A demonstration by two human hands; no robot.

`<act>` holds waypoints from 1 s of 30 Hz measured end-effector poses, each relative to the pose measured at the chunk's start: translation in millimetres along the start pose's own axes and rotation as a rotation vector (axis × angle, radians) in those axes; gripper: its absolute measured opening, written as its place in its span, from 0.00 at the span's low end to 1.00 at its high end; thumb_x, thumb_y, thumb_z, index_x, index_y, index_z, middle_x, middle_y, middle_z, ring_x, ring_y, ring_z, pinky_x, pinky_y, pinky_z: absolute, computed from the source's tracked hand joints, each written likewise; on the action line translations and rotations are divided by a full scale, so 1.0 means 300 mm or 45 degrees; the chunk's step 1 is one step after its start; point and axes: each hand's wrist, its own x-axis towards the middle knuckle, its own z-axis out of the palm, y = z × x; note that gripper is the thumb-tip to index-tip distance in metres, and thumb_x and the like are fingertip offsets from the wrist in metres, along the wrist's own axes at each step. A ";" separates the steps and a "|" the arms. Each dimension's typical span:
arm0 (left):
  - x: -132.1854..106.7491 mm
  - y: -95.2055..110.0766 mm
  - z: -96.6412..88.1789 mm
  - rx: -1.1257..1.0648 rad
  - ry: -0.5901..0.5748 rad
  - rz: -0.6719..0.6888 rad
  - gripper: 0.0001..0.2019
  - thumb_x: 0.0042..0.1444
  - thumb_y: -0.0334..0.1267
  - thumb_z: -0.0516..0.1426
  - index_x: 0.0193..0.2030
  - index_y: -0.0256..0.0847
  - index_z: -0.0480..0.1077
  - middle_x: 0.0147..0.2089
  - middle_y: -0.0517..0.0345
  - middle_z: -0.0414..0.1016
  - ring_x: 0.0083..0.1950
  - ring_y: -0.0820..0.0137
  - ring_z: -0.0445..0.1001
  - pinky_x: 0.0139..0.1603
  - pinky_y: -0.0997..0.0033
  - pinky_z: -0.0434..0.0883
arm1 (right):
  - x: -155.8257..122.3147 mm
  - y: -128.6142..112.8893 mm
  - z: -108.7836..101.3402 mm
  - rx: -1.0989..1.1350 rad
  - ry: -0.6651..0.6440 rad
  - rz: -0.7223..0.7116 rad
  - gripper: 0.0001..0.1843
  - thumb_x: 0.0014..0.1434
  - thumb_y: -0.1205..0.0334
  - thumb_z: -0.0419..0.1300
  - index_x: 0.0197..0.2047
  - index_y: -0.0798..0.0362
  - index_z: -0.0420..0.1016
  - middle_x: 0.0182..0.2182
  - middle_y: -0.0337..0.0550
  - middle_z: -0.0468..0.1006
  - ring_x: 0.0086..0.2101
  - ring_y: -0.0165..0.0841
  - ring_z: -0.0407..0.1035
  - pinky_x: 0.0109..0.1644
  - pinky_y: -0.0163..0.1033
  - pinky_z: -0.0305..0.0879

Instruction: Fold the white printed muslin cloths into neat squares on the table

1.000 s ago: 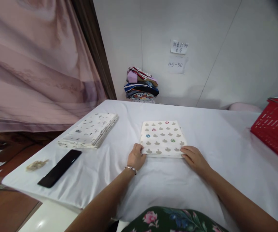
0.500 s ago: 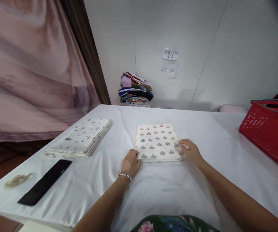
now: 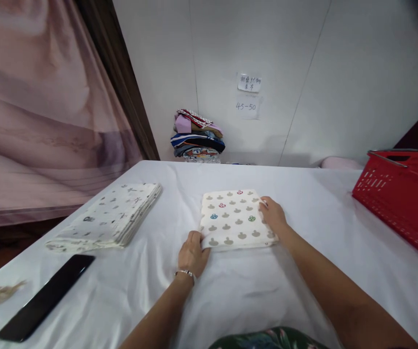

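Observation:
A folded white cloth (image 3: pixel 233 224) printed with grey mushrooms and a few coloured ones lies flat before me. At its near left corner, my left hand (image 3: pixel 193 253) is closed, thumb in front and fingers along the side edge. My right hand (image 3: pixel 274 214) pinches the right edge toward the far corner, where the cloth lifts slightly at the fingertips. To the left rests another folded white cloth (image 3: pixel 107 215) with small dark prints, thicker and with several layers showing along its side.
A white sheet (image 3: pixel 180 310) covers the table. On the left lie a long black flat object (image 3: pixel 47 295) and a small beige bundle (image 3: pixel 0 294). A red plastic basket (image 3: pixel 405 208) stands at the right. Several folded fabrics (image 3: pixel 198 138) are stacked beyond the far edge.
My right hand has slid along the cloth's right edge, away from me toward the far corner. My left hand stays at the near left corner. The view has shifted slightly.

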 end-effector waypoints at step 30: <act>0.013 0.013 -0.013 0.122 -0.217 -0.094 0.23 0.52 0.36 0.52 0.57 0.40 0.56 0.47 0.49 0.73 0.47 0.61 0.71 0.45 0.64 0.64 | 0.074 0.006 0.007 -0.167 -0.160 0.174 0.20 0.61 0.51 0.46 0.53 0.51 0.63 0.40 0.48 0.76 0.41 0.38 0.70 0.38 0.38 0.60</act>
